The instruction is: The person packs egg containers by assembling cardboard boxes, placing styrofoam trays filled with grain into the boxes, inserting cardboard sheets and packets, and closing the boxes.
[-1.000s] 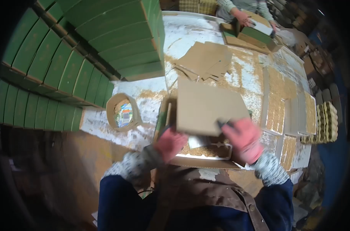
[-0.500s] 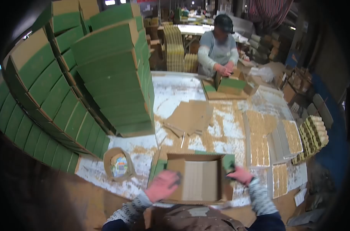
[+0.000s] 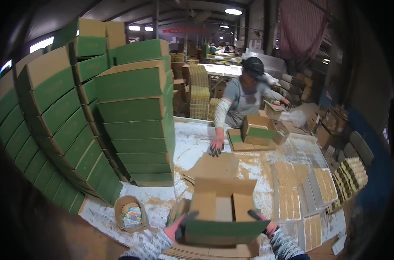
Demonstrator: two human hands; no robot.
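Observation:
A green and brown cardboard box (image 3: 225, 232) stands tilted in front of me, its open top facing away and its green side toward me. My left hand (image 3: 178, 227), in a pink glove with dark fingertips, holds the box at its left end. My right hand (image 3: 266, 223), gloved the same way, grips the right end, its dark fingers over the edge. Under the box lie flat cardboard pieces (image 3: 205, 251). Just beyond it, brown cardboard sheets (image 3: 214, 164) rest on the table.
Tall stacks of green boxes (image 3: 136, 130) fill the left. A round container (image 3: 129, 212) with printed cards stands beside them. Across the table a co-worker (image 3: 242, 95) reaches toward the sheets, near another open box (image 3: 259, 130). Trays of grainy material (image 3: 288, 190) and egg trays (image 3: 350, 182) are at right.
The box has been raised and tipped so its green side shows, with both my hands now on its ends. The co-worker's hands have parted, one reaching to the sheets. My view has tilted up.

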